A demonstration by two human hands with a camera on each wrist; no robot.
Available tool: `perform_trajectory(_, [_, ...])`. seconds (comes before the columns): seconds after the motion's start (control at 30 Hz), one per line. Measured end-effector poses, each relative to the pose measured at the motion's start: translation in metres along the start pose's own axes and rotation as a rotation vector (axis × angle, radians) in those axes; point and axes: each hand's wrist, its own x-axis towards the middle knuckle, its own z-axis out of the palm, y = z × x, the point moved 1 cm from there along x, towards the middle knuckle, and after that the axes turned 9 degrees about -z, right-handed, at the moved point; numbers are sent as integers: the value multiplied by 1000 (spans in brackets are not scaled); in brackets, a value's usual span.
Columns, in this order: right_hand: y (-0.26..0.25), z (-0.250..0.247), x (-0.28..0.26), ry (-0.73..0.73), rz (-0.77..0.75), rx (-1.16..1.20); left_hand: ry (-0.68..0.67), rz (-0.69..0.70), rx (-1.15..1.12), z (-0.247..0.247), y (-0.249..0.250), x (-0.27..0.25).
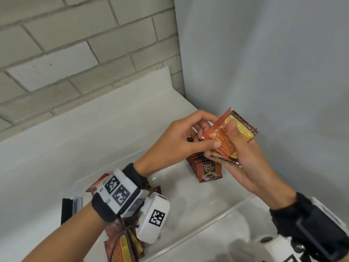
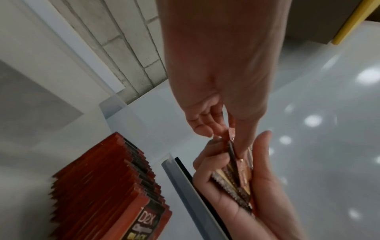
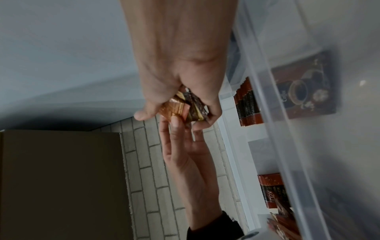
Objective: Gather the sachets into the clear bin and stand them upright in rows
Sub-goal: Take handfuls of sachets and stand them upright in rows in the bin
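Above the far right corner of the clear bin (image 1: pixel 207 220), my right hand (image 1: pixel 238 146) grips a small stack of red-brown coffee sachets (image 1: pixel 228 137), thumb pressed on the top one. My left hand (image 1: pixel 209 136) pinches the left edge of that top sachet. The left wrist view shows the stack edge-on (image 2: pixel 236 178) in the right palm (image 2: pixel 261 186). Below the hands, a row of upright sachets (image 1: pixel 205 167) stands in the bin, also seen close up (image 2: pixel 107 186). A loose pile of sachets (image 1: pixel 122 244) lies at the bin's near left, partly hidden by my left forearm.
The bin sits on a white counter (image 1: pixel 56 148) in a corner, with a brick wall (image 1: pixel 75 44) behind and a grey wall (image 1: pixel 273 72) to the right. A black and silver object (image 1: pixel 69 207) stands at the bin's left end. A brown box (image 3: pixel 61 178) shows in the right wrist view.
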Motion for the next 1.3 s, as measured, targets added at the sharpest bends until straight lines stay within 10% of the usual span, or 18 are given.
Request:
perform_trajectory(0.5, [-3,2,1,-13,160,27,99,309,340,-25,-1,-13])
perform_trajectory(0.93, [0,-1,3,-35,83,-72,-46,-114,34,-31,9,-18])
perform_trajectory(1.3, [-7,-3,2,241,-215,-41,-321,0,421,-19,-10,-9])
